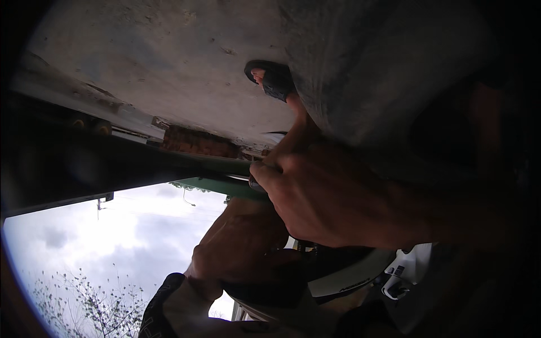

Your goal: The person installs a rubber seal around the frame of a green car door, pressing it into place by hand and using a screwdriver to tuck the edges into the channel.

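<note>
My right hand reaches in from the right, its fingers curled closed. Thumb and forefinger press on a small dark rounded thing, mostly hidden, beside a green bar. Below it, in deep shade, is what looks like my left hand, bent at the wrist close under the same bar. Its fingers are hidden behind the right hand, so I cannot tell what it holds. A dark sleeve or band with pale marks lies at the lower left of that arm.
A foot in a black sandal stands on grey, dirty ground. A long dark beam crosses the left, with a rusty brown block above it. A pale panel and a white moulded part sit lower right. Cloudy sky shows lower left.
</note>
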{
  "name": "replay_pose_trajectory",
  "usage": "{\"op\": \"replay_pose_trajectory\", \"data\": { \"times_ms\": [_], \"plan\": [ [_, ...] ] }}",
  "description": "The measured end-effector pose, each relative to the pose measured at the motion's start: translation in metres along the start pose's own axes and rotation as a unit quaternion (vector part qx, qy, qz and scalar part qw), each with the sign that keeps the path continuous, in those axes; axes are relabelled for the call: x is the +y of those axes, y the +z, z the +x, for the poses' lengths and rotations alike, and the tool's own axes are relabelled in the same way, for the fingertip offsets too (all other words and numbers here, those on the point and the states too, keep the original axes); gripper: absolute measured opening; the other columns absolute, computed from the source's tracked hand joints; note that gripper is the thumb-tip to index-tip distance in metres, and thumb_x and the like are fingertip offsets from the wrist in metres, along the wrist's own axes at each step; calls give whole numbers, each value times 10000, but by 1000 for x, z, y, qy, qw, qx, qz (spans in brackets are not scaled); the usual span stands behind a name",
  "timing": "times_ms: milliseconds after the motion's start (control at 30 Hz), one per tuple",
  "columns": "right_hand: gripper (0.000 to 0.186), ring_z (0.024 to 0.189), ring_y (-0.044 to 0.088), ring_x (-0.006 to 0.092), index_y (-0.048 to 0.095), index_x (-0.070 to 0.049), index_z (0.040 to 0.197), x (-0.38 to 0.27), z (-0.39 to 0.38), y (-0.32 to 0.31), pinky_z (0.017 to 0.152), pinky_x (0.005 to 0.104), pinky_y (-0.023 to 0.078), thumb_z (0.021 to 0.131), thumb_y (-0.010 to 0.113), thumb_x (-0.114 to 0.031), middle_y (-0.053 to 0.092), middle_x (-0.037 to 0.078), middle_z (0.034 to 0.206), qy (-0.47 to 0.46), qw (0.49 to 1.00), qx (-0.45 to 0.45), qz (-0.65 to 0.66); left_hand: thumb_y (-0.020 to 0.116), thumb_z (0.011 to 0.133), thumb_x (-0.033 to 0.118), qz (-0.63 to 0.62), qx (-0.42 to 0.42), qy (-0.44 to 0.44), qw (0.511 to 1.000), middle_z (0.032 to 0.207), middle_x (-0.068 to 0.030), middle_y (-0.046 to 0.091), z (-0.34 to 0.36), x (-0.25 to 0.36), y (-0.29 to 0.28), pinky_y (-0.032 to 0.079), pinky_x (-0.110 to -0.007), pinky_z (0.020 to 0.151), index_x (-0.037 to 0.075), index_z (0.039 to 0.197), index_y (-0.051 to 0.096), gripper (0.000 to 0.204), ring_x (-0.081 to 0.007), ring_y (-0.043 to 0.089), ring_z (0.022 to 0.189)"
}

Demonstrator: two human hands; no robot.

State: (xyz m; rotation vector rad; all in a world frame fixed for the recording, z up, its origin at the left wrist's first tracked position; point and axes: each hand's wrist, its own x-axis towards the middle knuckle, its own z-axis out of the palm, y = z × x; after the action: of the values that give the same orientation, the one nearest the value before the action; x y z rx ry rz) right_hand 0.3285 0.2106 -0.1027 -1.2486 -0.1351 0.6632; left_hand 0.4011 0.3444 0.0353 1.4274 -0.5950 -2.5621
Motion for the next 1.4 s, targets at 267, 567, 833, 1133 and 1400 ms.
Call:
{"op": "replay_pose_trajectory", "data": {
  "times_ms": [267,567,833,1133,1400],
  "plan": [
    [155,450,597,249,623,46,842,-2,11,7,475,361,487,777,667,-88,561,181,527,2,998,59,-38,711,897,394,-3,-10,-13,1000,1153,-147,657,-8,-3,-1,448,-494,1020,62,1086,688,382,-310,615,1120],
    [157,444,571,239,616,20,801,2,-8,-12,779,496,377,778,691,-116,526,134,493,14,997,-14,-73,710,898,393,0,-23,-28,999,1154,-142,662,-10,0,-11,448,-491,1015,68,1100,689,383,-305,617,1118],
    [173,438,547,230,609,-3,765,-3,13,-4,1050,616,279,778,713,-141,495,93,463,-4,999,13,-39,710,899,393,-9,-46,-56,997,1156,-138,667,-14,0,-22,449,-489,1011,73,1113,690,384,-300,619,1117],
    [166,523,604,223,630,3,760,-13,19,-6,1025,623,348,808,681,-147,522,83,534,-26,999,29,-34,709,901,392,-21,-60,-87,994,1157,-133,673,-18,0,-27,449,-487,1007,79,1126,692,386,-295,621,1115],
    [160,616,653,218,647,1,749,-14,20,-7,942,616,441,841,638,-129,574,92,647,-67,993,8,-102,685,920,364,-8,-49,-87,995,1067,-148,692,5,15,-28,477,-461,966,60,1072,709,340,-309,647,1066]
  ]
}}
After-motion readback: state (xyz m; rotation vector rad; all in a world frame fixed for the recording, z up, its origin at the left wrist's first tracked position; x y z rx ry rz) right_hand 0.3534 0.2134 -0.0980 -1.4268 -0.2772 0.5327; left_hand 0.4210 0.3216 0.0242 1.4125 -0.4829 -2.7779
